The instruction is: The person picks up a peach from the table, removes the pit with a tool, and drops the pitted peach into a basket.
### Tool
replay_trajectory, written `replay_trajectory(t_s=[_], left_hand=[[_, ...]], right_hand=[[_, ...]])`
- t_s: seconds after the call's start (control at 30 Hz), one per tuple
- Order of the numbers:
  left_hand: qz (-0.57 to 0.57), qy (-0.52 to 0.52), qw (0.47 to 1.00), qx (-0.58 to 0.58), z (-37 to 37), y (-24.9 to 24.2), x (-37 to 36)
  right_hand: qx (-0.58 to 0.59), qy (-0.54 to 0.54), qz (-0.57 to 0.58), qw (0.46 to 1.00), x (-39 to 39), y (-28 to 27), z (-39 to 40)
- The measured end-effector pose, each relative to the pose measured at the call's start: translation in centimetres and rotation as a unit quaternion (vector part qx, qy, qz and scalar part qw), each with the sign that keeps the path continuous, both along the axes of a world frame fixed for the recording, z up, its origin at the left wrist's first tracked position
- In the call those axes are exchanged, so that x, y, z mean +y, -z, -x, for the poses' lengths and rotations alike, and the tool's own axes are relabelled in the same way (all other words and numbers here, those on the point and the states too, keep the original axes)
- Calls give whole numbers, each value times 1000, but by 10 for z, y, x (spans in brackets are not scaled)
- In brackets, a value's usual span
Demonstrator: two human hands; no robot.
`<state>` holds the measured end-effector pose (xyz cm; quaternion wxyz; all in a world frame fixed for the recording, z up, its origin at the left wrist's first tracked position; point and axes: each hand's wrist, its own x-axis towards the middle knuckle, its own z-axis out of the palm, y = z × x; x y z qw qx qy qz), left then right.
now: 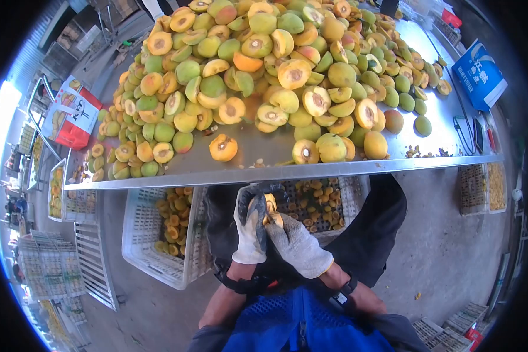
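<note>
Both my hands wear grey-and-white work gloves and meet just below the table's front edge, above my lap. My left hand (251, 224) is closed around a yellow-orange peach piece (270, 203), its cut side partly showing between the fingers. Against the same piece, the fingers of my right hand (298, 242) are bent and pressed together from below. Whether they also pinch a small tool or a pit is hidden. On the metal table (311, 170) ahead lies a big heap of peaches (258, 64), many of them halved with pits showing. One cut peach (223, 147) sits apart near the edge.
Under the table stand a white crate of peach halves (158, 234) and a second crate (325, 202) behind my hands. A red-and-white bag (73, 114) is at the left, a blue box (480, 75) at the right. Stacked crates (50, 264) stand on the floor.
</note>
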<state>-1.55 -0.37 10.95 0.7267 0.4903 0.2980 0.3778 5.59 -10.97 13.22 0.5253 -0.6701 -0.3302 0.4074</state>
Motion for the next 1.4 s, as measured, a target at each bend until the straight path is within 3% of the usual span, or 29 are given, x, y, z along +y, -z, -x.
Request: replay_trajectory(t_s=[0.07,0.17,0.23,0.3,0.37,0.43,0.53,0.73,0.83,0.93,1.03,1.17,1.3,1.33,1.4], left_hand=[[-75,-4,997,13,-6,-16,-1],[-17,65,996,-65,1,1,8],[36,51,996,-69,1,-10,2],[62,80,993,-57,6,22,11],[191,82,976,-66,11,12,13],[234,20,971,-56,7,-1,6],[28,-9,999,-28,0,6,1],[-60,29,998,8,2,1,5],[71,46,996,-1,4,7,12],[8,28,1000,-4,3,-2,8],[-39,29,999,-12,3,-7,7],[-16,43,999,-28,4,-4,9],[109,23,994,-2,1,7,15],[69,0,998,-7,-2,9,12],[1,-4,1000,-6,-2,1,6]], right_hand=[[142,-42,23,989,2,7,-6],[-58,-8,35,998,2,5,-1],[-54,-52,29,997,2,11,-8],[-321,-63,-112,938,1,24,-8],[-121,-55,-15,991,1,4,-6],[-157,-83,17,984,1,-10,-8],[-100,-5,5,995,0,-8,3],[-99,-29,-3,995,-5,5,4],[-162,18,56,985,-3,-2,16],[-214,5,-49,975,-2,16,14],[-36,-9,-90,995,0,9,8],[-123,-4,-22,992,0,-1,11],[-143,10,38,989,5,-4,16],[-140,11,61,988,6,-6,15],[-72,-8,-12,997,6,5,7]])
